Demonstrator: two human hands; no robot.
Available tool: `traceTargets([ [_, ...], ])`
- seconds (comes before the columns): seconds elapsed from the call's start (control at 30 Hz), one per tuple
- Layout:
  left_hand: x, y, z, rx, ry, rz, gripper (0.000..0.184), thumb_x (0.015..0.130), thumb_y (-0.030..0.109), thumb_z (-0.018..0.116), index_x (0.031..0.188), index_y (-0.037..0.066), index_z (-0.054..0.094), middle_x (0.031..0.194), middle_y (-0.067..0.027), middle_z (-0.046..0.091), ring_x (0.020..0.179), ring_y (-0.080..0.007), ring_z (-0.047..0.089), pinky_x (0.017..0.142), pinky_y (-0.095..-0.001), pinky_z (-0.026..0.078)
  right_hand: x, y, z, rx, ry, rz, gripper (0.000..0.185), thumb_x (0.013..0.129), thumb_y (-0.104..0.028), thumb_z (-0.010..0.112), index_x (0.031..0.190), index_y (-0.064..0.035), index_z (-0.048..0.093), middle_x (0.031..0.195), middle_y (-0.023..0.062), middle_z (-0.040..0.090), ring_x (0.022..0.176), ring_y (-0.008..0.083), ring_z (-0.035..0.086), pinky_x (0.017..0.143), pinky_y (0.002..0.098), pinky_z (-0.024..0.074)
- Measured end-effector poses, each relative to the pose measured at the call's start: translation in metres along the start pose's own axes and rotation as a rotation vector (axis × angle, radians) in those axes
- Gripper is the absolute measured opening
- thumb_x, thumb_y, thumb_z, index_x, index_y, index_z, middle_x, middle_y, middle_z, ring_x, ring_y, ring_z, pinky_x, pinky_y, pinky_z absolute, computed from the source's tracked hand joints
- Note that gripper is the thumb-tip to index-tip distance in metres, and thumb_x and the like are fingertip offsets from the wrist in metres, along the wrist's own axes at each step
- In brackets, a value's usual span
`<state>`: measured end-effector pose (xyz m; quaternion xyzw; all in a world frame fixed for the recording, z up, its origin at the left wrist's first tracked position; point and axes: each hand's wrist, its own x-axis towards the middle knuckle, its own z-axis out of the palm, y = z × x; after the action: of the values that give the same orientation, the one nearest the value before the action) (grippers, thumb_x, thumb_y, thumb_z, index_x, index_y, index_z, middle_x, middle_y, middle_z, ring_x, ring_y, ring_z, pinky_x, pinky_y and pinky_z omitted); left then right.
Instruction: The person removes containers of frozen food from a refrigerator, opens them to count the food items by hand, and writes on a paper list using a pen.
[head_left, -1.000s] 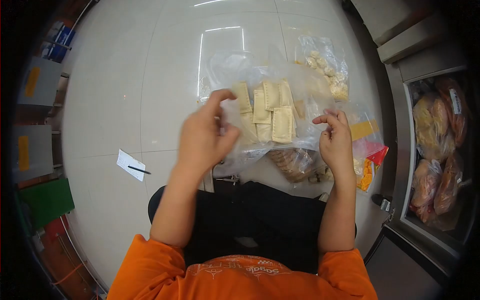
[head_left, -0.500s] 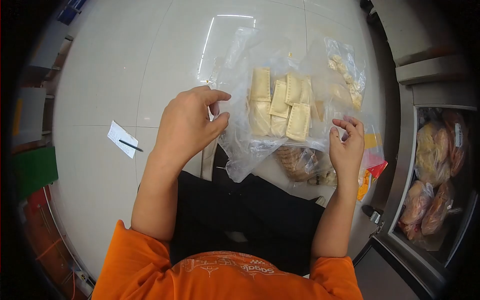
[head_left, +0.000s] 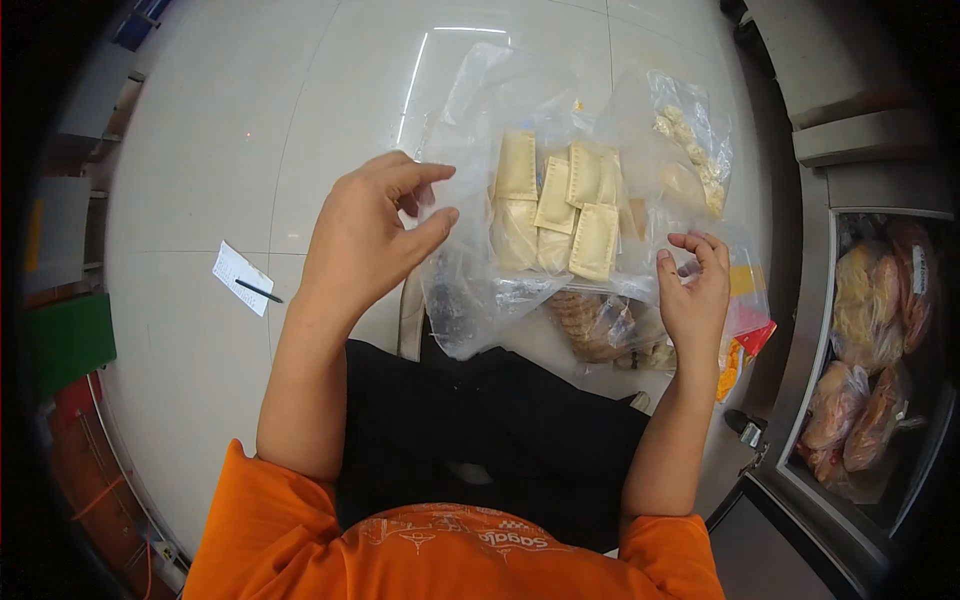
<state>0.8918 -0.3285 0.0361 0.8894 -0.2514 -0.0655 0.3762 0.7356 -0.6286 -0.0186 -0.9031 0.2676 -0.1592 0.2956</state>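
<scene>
Pale rectangular pastries with crimped edges (head_left: 594, 242) lie overlapping on and in a clear plastic bag (head_left: 455, 315) spread on the floor in front of me. My left hand (head_left: 385, 220) hovers at the bag's left side, thumb and forefinger apart with nothing between them. To the right of the pastries is my right hand (head_left: 695, 285), its fingers curled but apart, close to the bag's right side. Whether its fingertips touch the plastic I cannot tell.
Behind my right hand lies a bag of small pale pieces (head_left: 690, 150). A bag of brown ridged food (head_left: 590, 325) sits nearer my knees. On the right, a freezer drawer (head_left: 815, 400) holds several wrapped packs (head_left: 865, 300). Paper (head_left: 240, 275) and a pen (head_left: 258, 290) lie left.
The bag's left side has spread outward to the left and flattened. My left hand has shifted slightly left and up, and the pastries a little left. My right hand is almost unmoved.
</scene>
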Motion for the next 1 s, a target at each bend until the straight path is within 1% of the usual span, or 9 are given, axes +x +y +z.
traceTargets([
  [0.27,0.002,-0.002,0.007,-0.371,0.150,-0.057,0.025,0.088,-0.001,0.071,0.112,0.000,0.076,0.088,-0.0008,0.063,0.074,-0.0078,0.064,0.071,-0.0209,0.051,-0.001,0.000,-0.002,0.471,0.117,0.049,0.017,0.094,0.004,0.063,0.110,0.0043,0.068,0.112,0.0083,0.066,0.105,0.0139,0.064,0.087,0.0279,0.0526],
  [0.37,0.004,-0.005,0.006,-0.358,0.170,-0.067,0.025,0.088,-0.001,0.071,0.113,0.000,0.076,0.088,-0.0010,0.063,0.074,-0.0079,0.064,0.070,-0.0207,0.051,-0.002,-0.006,0.000,0.477,0.182,-0.111,0.017,0.094,0.004,0.063,0.109,0.0016,0.070,0.109,0.0098,0.066,0.099,0.0159,0.065,0.084,0.0278,0.0529],
  [0.53,0.007,-0.008,0.001,-0.062,0.119,-0.118,0.027,0.084,-0.003,0.071,0.110,-0.001,0.076,0.091,-0.0037,0.062,0.075,-0.0123,0.065,0.070,-0.0255,0.052,-0.003,-0.001,-0.003,-0.006,0.091,-0.088,0.017,0.091,-0.010,0.071,0.107,-0.0056,0.076,0.125,0.0176,0.058,0.114,0.0306,0.057,0.098,0.0381,0.0466],
  [0.63,0.011,-0.001,0.006,0.272,0.422,0.474,0.029,0.084,-0.002,0.067,0.112,0.000,0.075,0.095,-0.0065,0.066,0.079,-0.0208,0.068,0.074,-0.0335,0.053,-0.004,-0.020,0.004,-0.245,0.166,-0.229,0.024,0.087,-0.020,0.076,0.108,-0.0073,0.077,0.137,0.0193,0.051,0.127,0.0389,0.046,0.108,0.0473,0.0385],
  [0.7,0.005,0.023,0.011,0.017,0.172,0.639,0.032,0.085,0.000,0.068,0.116,0.001,0.073,0.105,-0.0099,0.068,0.083,-0.0274,0.069,0.079,-0.0376,0.053,-0.007,-0.033,0.013,-0.316,0.179,-0.274,0.026,0.086,-0.022,0.077,0.108,-0.0075,0.077,0.141,0.0194,0.049,0.131,0.0419,0.041,0.110,0.0514,0.0350],
  [0.8,-0.009,0.037,0.024,-0.080,-0.427,0.269,0.036,0.086,0.007,0.069,0.122,0.002,0.070,0.115,-0.0147,0.069,0.090,-0.0329,0.070,0.082,-0.0412,0.054,-0.008,-0.028,0.029,-0.328,0.147,-0.245,0.022,0.087,-0.022,0.076,0.104,-0.0075,0.077,0.142,0.0190,0.050,0.131,0.0432,0.040,0.111,0.0534,0.0342],
  [0.87,-0.014,0.028,0.044,-0.013,-0.512,0.090,0.038,0.087,0.012,0.071,0.124,0.004,0.069,0.117,-0.0157,0.069,0.092,-0.0345,0.070,0.081,-0.0426,0.055,-0.005,-0.019,0.029,-0.330,0.139,-0.239,0.018,0.088,-0.021,0.075,0.101,-0.0071,0.076,0.143,0.0188,0.050,0.131,0.0431,0.041,0.111,0.0531,0.0343],
  [0.93,-0.017,0.015,0.066,0.083,-0.229,0.192,0.039,0.088,0.018,0.073,0.125,0.006,0.069,0.115,-0.0145,0.070,0.090,-0.0355,0.070,0.078,-0.0439,0.056,-0.004,-0.018,0.025,-0.261,0.133,-0.232,0.017,0.089,-0.020,0.074,0.098,-0.0061,0.075,0.143,0.0187,0.050,0.132,0.0431,0.041,0.111,0.0530,0.0344],
  [1.0,-0.017,0.021,0.064,0.198,-0.219,0.222,0.037,0.089,0.022,0.073,0.124,0.009,0.070,0.112,-0.0100,0.072,0.088,-0.0335,0.070,0.074,-0.0438,0.056,-0.002,-0.017,0.024,-0.169,0.128,-0.192,0.016,0.090,-0.020,0.074,0.096,-0.0052,0.074,0.144,0.0190,0.050,0.133,0.0428,0.041,0.111,0.0527,0.0350],
])
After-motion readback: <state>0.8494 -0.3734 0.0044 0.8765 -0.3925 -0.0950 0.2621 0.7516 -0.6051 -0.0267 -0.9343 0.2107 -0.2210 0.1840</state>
